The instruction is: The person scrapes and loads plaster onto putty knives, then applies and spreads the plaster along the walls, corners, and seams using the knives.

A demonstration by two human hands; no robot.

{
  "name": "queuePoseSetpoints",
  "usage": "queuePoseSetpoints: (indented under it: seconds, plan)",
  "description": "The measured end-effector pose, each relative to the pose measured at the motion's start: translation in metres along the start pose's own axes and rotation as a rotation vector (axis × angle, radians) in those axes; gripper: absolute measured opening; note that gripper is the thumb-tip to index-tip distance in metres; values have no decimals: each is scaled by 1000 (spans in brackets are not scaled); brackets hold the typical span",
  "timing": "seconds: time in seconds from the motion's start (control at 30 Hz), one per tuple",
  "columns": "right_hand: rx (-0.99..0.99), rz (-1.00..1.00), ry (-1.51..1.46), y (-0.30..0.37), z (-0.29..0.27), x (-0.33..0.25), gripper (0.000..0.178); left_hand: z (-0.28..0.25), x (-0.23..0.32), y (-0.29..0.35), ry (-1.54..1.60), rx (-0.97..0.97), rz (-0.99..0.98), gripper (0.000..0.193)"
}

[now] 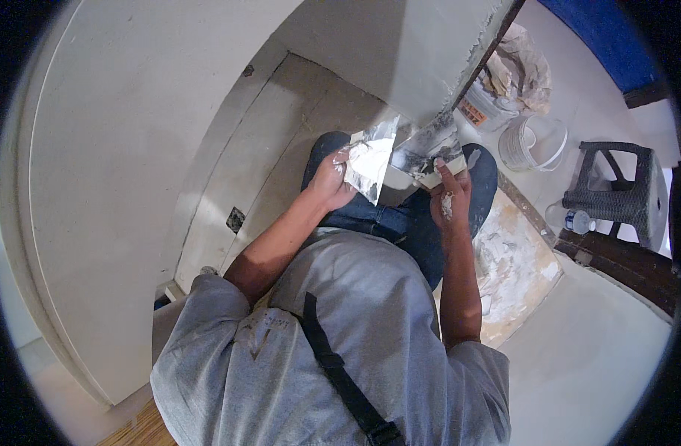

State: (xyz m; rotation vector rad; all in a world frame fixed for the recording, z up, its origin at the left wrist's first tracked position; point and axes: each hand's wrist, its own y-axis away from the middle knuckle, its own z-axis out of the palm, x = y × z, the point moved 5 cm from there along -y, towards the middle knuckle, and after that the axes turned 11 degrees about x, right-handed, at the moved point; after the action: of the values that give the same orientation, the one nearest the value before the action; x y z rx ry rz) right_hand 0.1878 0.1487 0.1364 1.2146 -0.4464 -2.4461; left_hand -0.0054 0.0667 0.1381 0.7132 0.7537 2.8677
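Our left hand (331, 181) is closed on the edge of a flat metal blade (373, 165), the fingers curled over its left side and the thumb pressed against it, and a layer of white plaster covers the face of the blade. Our right hand (450, 195) grips the handle of a second metal blade (429, 149), which is dark and smeared; the fingers are wrapped tight around the handle and white paste sticks on them. The 2 blades are just beside each other, their edges meeting in front of our knees, close under the lower corner of the white wall (400, 59). Both hands are above our blue jeans (400, 223), and the grey shirt (340, 327) with a black strap (340, 372) fills the lower part of the view. On the right, on the floor, lies a board (515, 267) with dried white plaster on it. Farther on the right stand a white bucket (533, 143), a second bucket with a crumpled bag (520, 67) in it, a dark woven stool (615, 186) and, near it, a small plastic bottle (578, 221).
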Motion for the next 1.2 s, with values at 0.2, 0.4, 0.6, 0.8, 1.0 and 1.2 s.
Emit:
queuePoseSetpoints:
  seconds: [0.2, 0.4, 0.6, 0.8, 1.0, 1.2]
  plan:
    - [5, 7, -47, 0, -11, 0, 36, 0, 16, -9, -24, 11, 18, 41]
    - [-43, 128, -148, 4, -13, -5, 37, 9, 35, -3, -85, 47, 29, 39]
    - [-32, -366, 576, 13, 14, -64, 27, 20, 59, 5, -249, -7, 45, 31]
    - [-642, -1311, 1346, 64, 102, -117, 45, 26, 75, 6, -333, 41, 4, 25]
    - [-905, -1318, 1483, 85, 138, -103, 47, 29, 77, 8, -365, 19, 6, 23]
    - [-981, -1249, 1653, 88, 141, -88, 44, 4, 76, 1, -316, 55, 30, 27]
